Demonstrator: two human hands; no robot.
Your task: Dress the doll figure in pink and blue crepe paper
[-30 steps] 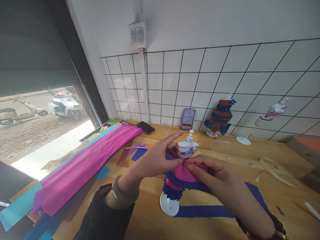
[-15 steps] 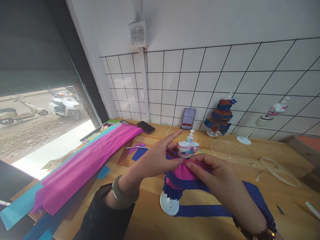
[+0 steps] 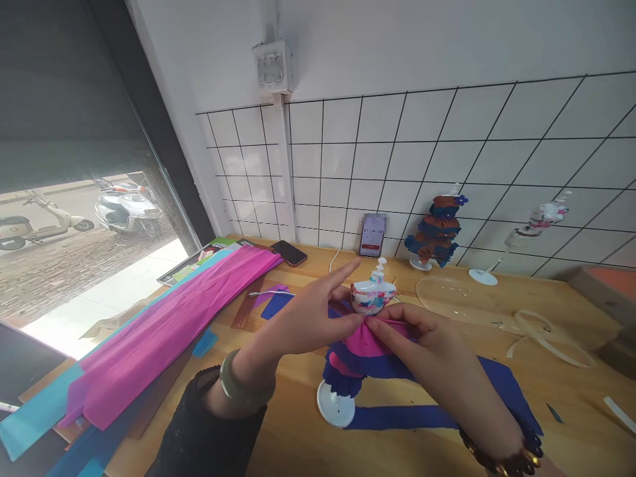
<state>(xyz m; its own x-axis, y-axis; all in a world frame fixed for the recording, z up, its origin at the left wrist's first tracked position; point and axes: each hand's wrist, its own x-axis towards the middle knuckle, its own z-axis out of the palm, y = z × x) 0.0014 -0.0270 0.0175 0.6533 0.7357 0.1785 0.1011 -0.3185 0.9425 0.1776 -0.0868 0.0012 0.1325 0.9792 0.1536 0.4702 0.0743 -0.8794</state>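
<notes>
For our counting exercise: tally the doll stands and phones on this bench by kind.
Dressed doll stands: 2, one being wrapped, one finished
Bare doll stand: 1
Phones: 2, lying, propped
Total: 5

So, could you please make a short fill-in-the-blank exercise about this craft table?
1. Both hands pinch the ___ crepe paper under the doll's bodice.
2. The left hand has a ___ on its wrist.
3. The doll stands on a round ___ base.

Missing words: pink; bangle; white
</notes>
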